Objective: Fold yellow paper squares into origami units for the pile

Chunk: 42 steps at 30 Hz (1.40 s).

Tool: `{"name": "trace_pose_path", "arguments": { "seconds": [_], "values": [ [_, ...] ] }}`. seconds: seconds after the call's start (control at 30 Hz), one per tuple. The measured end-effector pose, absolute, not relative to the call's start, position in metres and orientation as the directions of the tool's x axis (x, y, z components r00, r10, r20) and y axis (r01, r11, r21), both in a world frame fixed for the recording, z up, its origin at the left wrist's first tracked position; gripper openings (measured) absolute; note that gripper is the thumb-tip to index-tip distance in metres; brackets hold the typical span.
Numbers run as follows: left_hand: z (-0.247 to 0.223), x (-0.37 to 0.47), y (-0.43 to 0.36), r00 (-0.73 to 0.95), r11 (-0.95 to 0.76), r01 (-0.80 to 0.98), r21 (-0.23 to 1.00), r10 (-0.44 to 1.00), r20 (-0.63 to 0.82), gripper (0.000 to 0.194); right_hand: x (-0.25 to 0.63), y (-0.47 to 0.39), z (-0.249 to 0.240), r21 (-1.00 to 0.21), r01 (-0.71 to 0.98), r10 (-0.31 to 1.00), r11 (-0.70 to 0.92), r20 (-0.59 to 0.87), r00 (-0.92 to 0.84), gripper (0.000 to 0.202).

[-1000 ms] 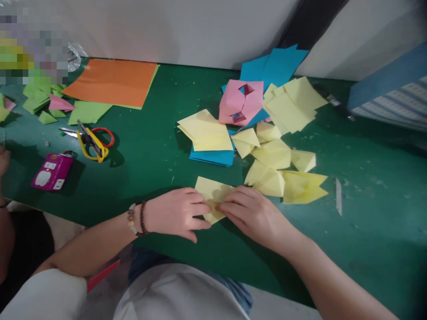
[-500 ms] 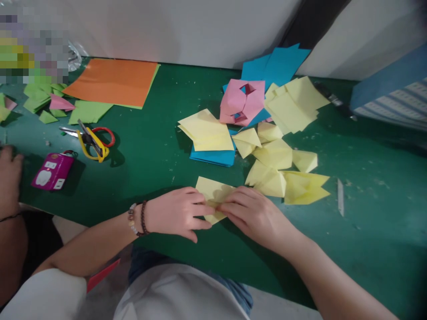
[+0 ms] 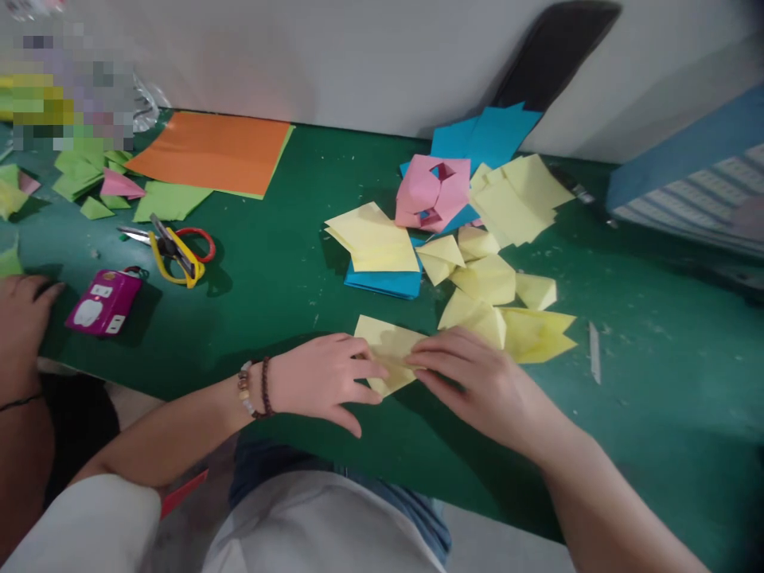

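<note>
A pale yellow sheet of paper (image 3: 391, 341) lies in front of me on the green table, with a crease or fold across its middle. My left hand (image 3: 328, 382), wearing two beaded bracelets, presses its fingertips on the paper's left part; the fingers are apart and the thumb sticks out over the table. From the right, my right hand (image 3: 471, 378) pinches the paper's right side between thumb and fingers, covering that edge. Just beyond this hand are several folded yellow paper pieces (image 3: 485, 278) and a yellow piece with a notched end (image 3: 537, 334).
Behind lie yellow sheets (image 3: 376, 239) on blue paper (image 3: 385, 282), a pink folded paper ball (image 3: 433, 191) and more yellow squares (image 3: 519, 203). Scissors (image 3: 176, 255), a purple box (image 3: 106, 302), orange paper (image 3: 215, 155) and a co-worker's hand (image 3: 24, 318) are leftward. A blue box (image 3: 686, 159) stands right.
My right hand has shifted slightly right along the paper and its fingers have parted a little from my left hand's. The whole view has shifted slightly. The co-worker's hand shows more.
</note>
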State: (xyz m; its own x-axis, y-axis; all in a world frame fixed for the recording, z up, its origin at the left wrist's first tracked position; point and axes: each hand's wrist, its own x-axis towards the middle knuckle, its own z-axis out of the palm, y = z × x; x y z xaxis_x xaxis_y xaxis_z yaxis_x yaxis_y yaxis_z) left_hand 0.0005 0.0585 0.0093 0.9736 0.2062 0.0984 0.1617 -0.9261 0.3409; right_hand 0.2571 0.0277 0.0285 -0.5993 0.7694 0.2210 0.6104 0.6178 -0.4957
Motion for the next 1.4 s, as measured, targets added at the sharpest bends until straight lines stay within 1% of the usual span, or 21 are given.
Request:
{"name": "trace_pose_path", "arguments": {
  "seconds": [0.03,0.1,0.17,0.23,0.37,0.47,0.63,0.77,0.87,0.93,0.97,1.03,1.1,1.17,1.2,1.27,1.4],
  "values": [
    [0.009,0.0,0.058,0.974,-0.926,0.159,0.343,0.205,0.1,0.045,0.258,0.022,0.035,-0.511,0.63,0.798,0.585,0.225,-0.559,0.016],
    [0.008,0.0,0.058,0.974,-0.924,0.158,0.347,0.205,0.101,0.046,0.256,0.006,0.046,-0.577,0.666,0.862,0.474,0.15,-0.483,0.015],
    [0.008,0.0,0.058,0.973,-0.923,0.162,0.349,0.208,0.099,0.047,0.249,-0.014,0.05,-0.68,0.665,0.902,0.309,-0.012,-0.432,0.012],
    [0.007,0.0,0.058,0.972,-0.923,0.163,0.348,0.211,0.104,0.046,0.238,-0.035,0.046,-0.755,0.637,0.897,0.156,-0.162,-0.412,0.011],
    [0.006,0.0,0.058,0.967,-0.929,0.153,0.338,0.211,0.14,0.043,0.221,-0.061,0.029,-0.816,0.577,0.896,-0.016,-0.268,-0.353,0.012],
    [0.004,0.0,0.057,0.966,-0.929,0.152,0.337,0.213,0.15,0.041,0.217,-0.066,0.02,-0.832,0.549,0.911,-0.076,-0.282,-0.301,0.011],
    [0.004,0.0,0.057,0.959,-0.928,0.157,0.338,0.225,0.173,0.044,0.218,-0.065,0.012,-0.859,0.494,0.949,-0.134,-0.254,-0.185,0.011],
    [0.005,0.0,0.056,0.961,-0.925,0.161,0.345,0.227,0.159,0.047,0.225,-0.062,0.007,-0.845,0.478,0.961,-0.242,-0.277,-0.003,0.016],
    [0.004,0.0,0.057,0.962,-0.923,0.158,0.35,0.224,0.156,0.047,0.232,-0.058,0.008,-0.801,0.518,0.954,-0.299,-0.238,0.182,0.018],
    [0.003,0.0,0.058,0.96,-0.921,0.151,0.36,0.223,0.168,0.046,0.236,-0.053,0.01,-0.75,0.602,0.958,-0.274,-0.157,0.239,0.018],
    [0.003,0.0,0.058,0.96,-0.919,0.145,0.365,0.221,0.174,0.045,0.237,-0.05,0.011,-0.718,0.661,0.971,-0.218,-0.088,0.224,0.018],
    [0.004,0.0,0.059,0.96,-0.917,0.136,0.375,0.215,0.178,0.048,0.236,-0.043,0.01,-0.612,0.79,0.991,-0.034,0.08,0.105,0.018],
    [0.006,0.001,0.06,0.962,-0.912,0.144,0.383,0.22,0.161,0.055,0.232,-0.035,0.007,-0.444,0.881,0.973,0.163,0.221,-0.069,0.018],
    [0.008,0.002,0.06,0.961,-0.906,0.171,0.386,0.24,0.137,0.063,0.227,-0.028,0.003,-0.286,0.917,0.938,0.28,0.287,-0.197,0.021],
    [0.009,0.003,0.06,0.96,-0.904,0.182,0.386,0.249,0.13,0.065,0.225,-0.026,0.0,-0.235,0.921,0.925,0.311,0.297,-0.237,0.022],
    [0.009,0.004,0.06,0.958,-0.903,0.19,0.385,0.256,0.127,0.066,0.22,-0.026,-0.004,-0.194,0.913,0.908,0.358,0.302,-0.292,0.024],
    [0.009,0.005,0.06,0.963,-0.906,0.179,0.383,0.242,0.121,0.058,0.207,-0.035,-0.01,-0.223,0.866,0.878,0.448,0.29,-0.38,0.026]
  ]
}}
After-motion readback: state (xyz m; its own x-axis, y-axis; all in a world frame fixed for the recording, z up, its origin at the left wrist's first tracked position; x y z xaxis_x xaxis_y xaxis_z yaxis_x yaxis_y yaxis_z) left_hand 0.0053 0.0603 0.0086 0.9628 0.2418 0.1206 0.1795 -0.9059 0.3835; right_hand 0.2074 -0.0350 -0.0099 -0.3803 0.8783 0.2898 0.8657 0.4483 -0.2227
